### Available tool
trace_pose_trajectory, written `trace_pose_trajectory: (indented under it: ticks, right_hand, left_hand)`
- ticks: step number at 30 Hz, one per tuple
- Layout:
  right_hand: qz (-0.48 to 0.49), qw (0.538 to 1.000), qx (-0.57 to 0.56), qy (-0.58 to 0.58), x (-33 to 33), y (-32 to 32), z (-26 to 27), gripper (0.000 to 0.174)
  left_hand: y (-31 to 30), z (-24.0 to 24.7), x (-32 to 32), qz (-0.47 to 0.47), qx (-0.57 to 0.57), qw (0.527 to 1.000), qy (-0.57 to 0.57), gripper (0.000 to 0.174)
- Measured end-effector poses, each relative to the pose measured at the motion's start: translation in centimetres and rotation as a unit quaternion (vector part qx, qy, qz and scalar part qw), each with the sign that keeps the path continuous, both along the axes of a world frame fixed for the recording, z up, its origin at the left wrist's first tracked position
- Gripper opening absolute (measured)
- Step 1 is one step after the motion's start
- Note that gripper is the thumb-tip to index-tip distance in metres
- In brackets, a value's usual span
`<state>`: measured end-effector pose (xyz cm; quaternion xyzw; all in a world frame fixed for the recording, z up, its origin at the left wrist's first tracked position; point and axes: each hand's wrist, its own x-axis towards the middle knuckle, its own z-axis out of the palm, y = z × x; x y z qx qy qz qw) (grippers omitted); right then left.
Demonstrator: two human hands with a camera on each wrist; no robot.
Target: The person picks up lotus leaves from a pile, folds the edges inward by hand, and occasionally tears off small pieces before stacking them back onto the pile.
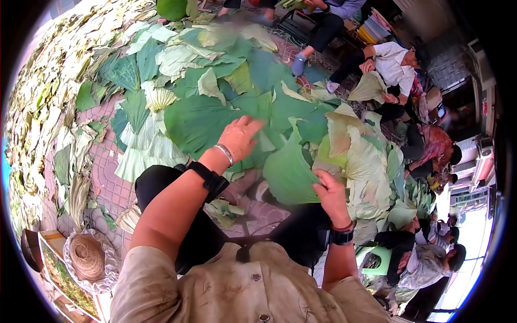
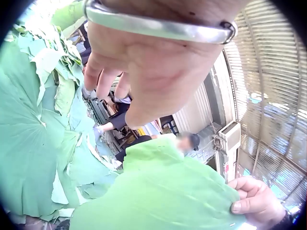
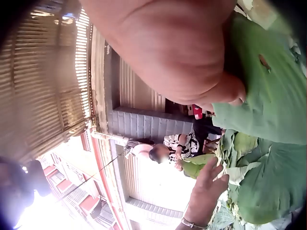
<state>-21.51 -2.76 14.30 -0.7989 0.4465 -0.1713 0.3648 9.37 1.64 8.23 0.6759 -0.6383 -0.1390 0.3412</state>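
My right hand (image 1: 333,198) pinches the edge of a large green lotus leaf (image 1: 288,172) between thumb and fingers. That leaf hangs up off the pile, and its green surface fills the lower part of the left wrist view. A small torn hole shows in it in the right wrist view. My left hand (image 1: 237,141), with a silver bracelet, hovers over the heap to the left of the held leaf. Its fingers are extended and slightly blurred, with nothing in them; the palm (image 2: 153,72) shows bare in the left wrist view. Broad green leaves (image 1: 199,121) lie spread beneath it.
Paler leaves (image 1: 366,172) are stacked on the right. Drying leaves (image 1: 48,91) cover the ground at far left. A straw hat (image 1: 88,257) lies at lower left beside a picture-sided box (image 1: 67,274). Several seated people line the right side, near a green stool (image 1: 377,261).
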Motion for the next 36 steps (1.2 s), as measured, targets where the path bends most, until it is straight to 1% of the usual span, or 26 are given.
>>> trace_pose_trajectory:
  ticks: [3, 6, 9, 12, 13, 15, 16, 17, 19, 20, 23, 26, 29, 32, 34, 35, 36]
  right_hand:
    - [0.084, 0.991, -0.087, 0.049, 1.3, 1.7, 2.2, 0.033]
    - [0.147, 0.978, -0.120, 0.087, 1.7, 2.4, 3.2, 0.031]
    - [0.125, 0.980, -0.124, 0.096, 1.7, 3.0, 4.5, 0.029]
    - [0.061, 0.983, -0.146, 0.093, 0.7, 2.6, 4.5, 0.030]
    - [0.048, 0.977, -0.189, 0.083, 0.0, 2.2, 3.8, 0.027]
    - [0.013, 0.974, -0.204, 0.093, -0.8, 1.5, 3.1, 0.024]
    - [-0.015, 0.971, -0.216, 0.103, -1.6, 1.1, 3.0, 0.022]
    - [-0.032, 0.972, -0.216, 0.089, -2.4, 0.7, 2.5, 0.017]
    - [-0.081, 0.966, -0.215, 0.118, -3.8, -0.1, 1.1, 0.018]
    - [-0.103, 0.964, -0.210, 0.128, -4.6, -0.5, 0.2, 0.018]
    - [-0.136, 0.963, -0.222, 0.065, -7.4, -2.5, -3.0, 0.020]
    - [-0.261, 0.964, -0.050, 0.013, -9.4, -3.6, -2.9, 0.021]
    - [-0.348, 0.930, 0.089, -0.083, -10.8, -4.6, 0.1, 0.016]
    - [-0.403, 0.911, 0.038, -0.084, -15.6, -8.0, 0.2, 0.022]
    - [-0.440, 0.897, -0.037, -0.011, -17.7, -10.0, 3.5, 0.020]
    - [-0.436, 0.889, -0.131, 0.057, -20.6, -12.1, 4.2, 0.020]
    - [-0.427, 0.868, -0.220, 0.125, -23.0, -14.1, 4.6, 0.019]
  left_hand:
    - [0.5, 2.0, -1.9, -0.027, -0.105, 0.991, -0.085, 0.050]
    - [0.4, 1.2, -2.4, -0.076, -0.130, 0.980, -0.129, 0.041]
    - [-0.1, -1.2, -0.9, -0.037, -0.040, 0.978, -0.201, 0.022]
    - [-0.6, -1.0, 0.7, -0.031, 0.080, 0.992, -0.088, 0.009]
    - [-0.2, -0.9, 1.0, -0.025, 0.062, 0.992, -0.104, 0.011]
    - [0.0, -0.4, 1.7, -0.023, 0.014, 0.991, -0.134, 0.015]
    - [-0.2, -0.3, 1.9, -0.035, 0.035, 0.994, -0.093, 0.017]
    - [-0.4, -0.4, 2.2, -0.048, 0.059, 0.996, -0.052, 0.019]
    - [-0.3, -0.5, 2.3, -0.047, 0.028, 0.996, -0.073, 0.021]
    - [-0.3, -0.6, 2.1, -0.044, 0.017, 0.998, -0.048, 0.020]
    - [-0.3, -0.6, 1.9, -0.048, -0.016, 0.998, 0.022, 0.018]
    - [-0.3, -0.6, 1.5, -0.004, 0.017, 0.999, 0.045, 0.021]
    - [-0.5, -1.1, 1.4, -0.015, 0.070, 0.997, 0.033, 0.027]
    - [-0.6, -2.4, 1.1, -0.031, 0.098, 0.995, 0.001, 0.027]
    - [-0.6, -2.9, 0.7, -0.042, 0.114, 0.993, -0.005, 0.027]
    - [-0.6, -3.1, 0.5, -0.047, 0.121, 0.992, -0.007, 0.028]
    - [-0.6, -3.5, 0.5, -0.057, 0.098, 0.993, -0.020, 0.027]
